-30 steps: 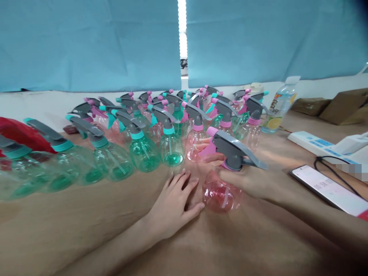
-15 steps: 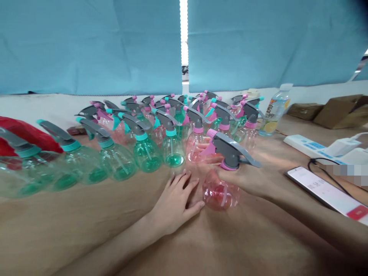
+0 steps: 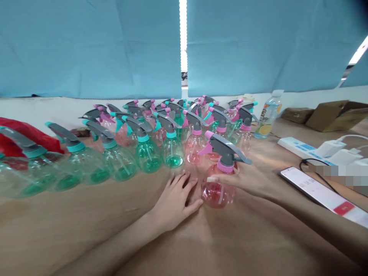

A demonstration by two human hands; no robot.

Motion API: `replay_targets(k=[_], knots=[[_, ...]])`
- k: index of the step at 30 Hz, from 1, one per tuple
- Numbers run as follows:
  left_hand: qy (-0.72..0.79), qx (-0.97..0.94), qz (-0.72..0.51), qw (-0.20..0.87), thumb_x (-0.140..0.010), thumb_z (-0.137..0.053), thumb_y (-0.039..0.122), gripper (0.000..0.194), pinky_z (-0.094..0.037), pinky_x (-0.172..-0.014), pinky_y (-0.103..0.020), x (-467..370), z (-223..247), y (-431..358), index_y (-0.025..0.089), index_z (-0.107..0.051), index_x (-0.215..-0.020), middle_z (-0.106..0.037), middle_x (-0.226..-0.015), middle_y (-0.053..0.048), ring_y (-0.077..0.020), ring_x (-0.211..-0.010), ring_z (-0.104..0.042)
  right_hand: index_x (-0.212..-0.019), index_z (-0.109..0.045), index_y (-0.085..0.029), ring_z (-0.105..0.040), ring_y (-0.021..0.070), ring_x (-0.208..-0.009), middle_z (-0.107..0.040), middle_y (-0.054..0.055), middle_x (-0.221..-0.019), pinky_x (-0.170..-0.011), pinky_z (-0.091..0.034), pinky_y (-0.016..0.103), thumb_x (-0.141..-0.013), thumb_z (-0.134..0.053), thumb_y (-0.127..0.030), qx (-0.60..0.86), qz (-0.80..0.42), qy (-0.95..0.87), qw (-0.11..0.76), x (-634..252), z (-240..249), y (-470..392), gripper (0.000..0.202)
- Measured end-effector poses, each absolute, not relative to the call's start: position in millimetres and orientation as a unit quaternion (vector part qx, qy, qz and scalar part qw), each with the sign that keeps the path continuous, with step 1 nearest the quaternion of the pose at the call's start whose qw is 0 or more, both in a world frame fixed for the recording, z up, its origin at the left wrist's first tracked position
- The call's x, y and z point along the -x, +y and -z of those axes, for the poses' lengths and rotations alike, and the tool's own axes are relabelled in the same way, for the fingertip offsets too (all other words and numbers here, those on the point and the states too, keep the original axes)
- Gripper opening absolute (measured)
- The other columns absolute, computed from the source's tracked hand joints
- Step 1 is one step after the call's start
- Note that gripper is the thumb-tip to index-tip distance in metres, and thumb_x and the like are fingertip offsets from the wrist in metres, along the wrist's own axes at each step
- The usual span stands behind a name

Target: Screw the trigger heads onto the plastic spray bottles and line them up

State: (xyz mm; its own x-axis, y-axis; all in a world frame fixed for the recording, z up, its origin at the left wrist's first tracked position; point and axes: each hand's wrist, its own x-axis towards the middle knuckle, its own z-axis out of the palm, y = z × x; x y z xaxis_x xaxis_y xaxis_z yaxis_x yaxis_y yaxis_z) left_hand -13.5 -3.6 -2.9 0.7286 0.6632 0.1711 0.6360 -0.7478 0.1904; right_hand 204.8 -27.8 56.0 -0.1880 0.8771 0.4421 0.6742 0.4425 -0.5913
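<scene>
Fingers of right hand mostly hidden behind pink spray bottle, digits on phone blurred

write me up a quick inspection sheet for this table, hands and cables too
Surface: brown tabletop, no spill seen
Spray bottles: pink one upright in the right hand; others, green and pink, grouped behind and to the left, liquid visible low in several
Hands: right around the pink bottle's upper body; left hand palm down on the tabletop, holding nothing
Clutter: phone, drink bottle, cardboard box, red item
Cables: black cable looped between phone and power strip; white plugs in the strip
Surroundings: blue sheeting, lit gap; co-workers: nothing seen
</scene>
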Motion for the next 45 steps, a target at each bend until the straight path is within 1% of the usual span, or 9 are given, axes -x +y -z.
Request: replay_targets(k=[7, 13, 18, 22, 25, 30, 32, 37, 45], knots=[[0.351, -0.928, -0.115, 0.052, -0.091, -0.050, 0.048, 0.050, -0.035, -0.102, -0.047, 14.3, 3.6, -3.2, 0.016, -0.051, -0.129, -0.047, -0.137, -0.015, -0.0305, -0.129, -0.038, -0.106, -0.062, -0.026, -0.063, 0.0238, -0.092, -0.069, 0.003, -0.096, -0.080, -0.051, 0.040, -0.077, -0.064, -0.048, 0.505, -0.155, -0.759, 0.382, -230.5, -54.3, -34.5, 0.037], [0.343, -0.930, -0.120, 0.062, -0.092, -0.050, 0.044, 0.044, -0.034, -0.103, -0.050, 3.1, 2.7, -6.2, 0.016, -0.054, -0.125, -0.047, -0.137, -0.014, -0.0320, -0.128, -0.039, -0.107, -0.065, -0.025, -0.065, 0.0244, -0.095, -0.070, 0.004, -0.106, -0.081, -0.052, 0.039, -0.081, -0.061, -0.044, 0.505, -0.164, -0.746, 0.402, -240.9, -54.7, -46.9, 0.032], [0.322, -0.939, -0.091, 0.077, -0.092, -0.050, 0.044, 0.049, -0.032, -0.104, -0.052, -26.0, 0.6, -11.6, 0.017, -0.049, -0.132, -0.043, -0.141, -0.016, -0.0333, -0.130, -0.037, -0.106, -0.064, -0.024, -0.066, 0.0227, -0.091, -0.070, 0.003, -0.101, -0.081, -0.054, 0.038, -0.077, -0.066, -0.044, 0.552, -0.186, -0.682, 0.443, -266.1, -60.3, -60.4, 0.035], [0.296, -0.947, -0.083, 0.089, -0.093, -0.050, 0.044, 0.051, -0.032, -0.105, -0.050, -54.5, 1.1, -11.3, 0.015, -0.047, -0.134, -0.042, -0.142, -0.016, -0.0322, -0.132, -0.035, -0.101, -0.065, -0.020, -0.068, 0.0252, -0.084, -0.071, 0.007, -0.092, -0.071, -0.056, 0.037, -0.071, -0.067, -0.053, 0.639, -0.145, -0.609, 0.446, -312.8, -63.4, -62.5, 0.045], [0.273, -0.952, -0.095, 0.099, -0.092, -0.051, 0.043, 0.049, -0.030, -0.107, -0.050, -77.8, 3.5, -7.0, 0.015, -0.049, -0.133, -0.042, -0.142, -0.017, -0.0316, -0.134, -0.032, -0.094, -0.067, -0.019, -0.069, 0.0263, -0.079, -0.071, 0.009, -0.088, -0.066, -0.055, 0.036, -0.071, -0.065, -0.055, 0.669, -0.098, -0.591, 0.440, -351.0, -66.0, -54.3, 0.043], [0.256, -0.955, -0.107, 0.103, -0.091, -0.053, 0.044, 0.049, -0.029, -0.108, -0.049, -116.4, 7.1, 2.4, 0.015, -0.050, -0.131, -0.044, -0.140, -0.016, -0.0315, -0.134, -0.032, -0.094, -0.070, -0.017, -0.068, 0.0288, -0.081, -0.072, 0.010, -0.083, -0.073, -0.049, 0.039, -0.073, -0.064, -0.054, 0.683, -0.048, -0.587, 0.432, -395.7, -65.8, -18.9, 0.043], [0.251, -0.957, -0.105, 0.104, -0.091, -0.053, 0.043, 0.049, -0.029, -0.108, -0.049, -128.0, 7.7, 5.1, 0.014, -0.051, -0.131, -0.044, -0.140, -0.016, -0.0318, -0.134, -0.032, -0.098, -0.068, -0.016, -0.069, 0.0276, -0.082, -0.072, 0.011, -0.089, -0.073, -0.050, 0.037, -0.075, -0.062, -0.053, 0.675, -0.046, -0.591, 0.439, -405.5, -60.9, -0.7, 0.044], [0.247, -0.959, -0.093, 0.104, -0.092, -0.050, 0.045, 0.050, -0.029, -0.108, -0.051, -144.3, 8.1, 11.1, 0.015, -0.049, -0.132, -0.040, -0.143, -0.016, -0.0324, -0.134, -0.032, -0.097, -0.068, -0.015, -0.068, 0.0250, -0.082, -0.073, 0.010, -0.089, -0.074, -0.050, 0.035, -0.074, -0.064, -0.052, 0.653, -0.051, -0.605, 0.454, -414.4, -47.6, 33.8, 0.044], [0.244, -0.961, -0.076, 0.108, -0.094, -0.045, 0.047, 0.051, -0.028, -0.108, -0.051, -153.3, 7.4, 18.0, 0.017, -0.046, -0.135, -0.036, -0.146, -0.015, -0.0310, -0.136, -0.029, -0.097, -0.067, -0.012, -0.068, 0.0215, -0.086, -0.073, 0.011, -0.094, -0.079, -0.051, 0.034, -0.076, -0.063, -0.053, 0.642, -0.065, -0.618, 0.449, -411.8, -47.0, 44.5, 0.046]])
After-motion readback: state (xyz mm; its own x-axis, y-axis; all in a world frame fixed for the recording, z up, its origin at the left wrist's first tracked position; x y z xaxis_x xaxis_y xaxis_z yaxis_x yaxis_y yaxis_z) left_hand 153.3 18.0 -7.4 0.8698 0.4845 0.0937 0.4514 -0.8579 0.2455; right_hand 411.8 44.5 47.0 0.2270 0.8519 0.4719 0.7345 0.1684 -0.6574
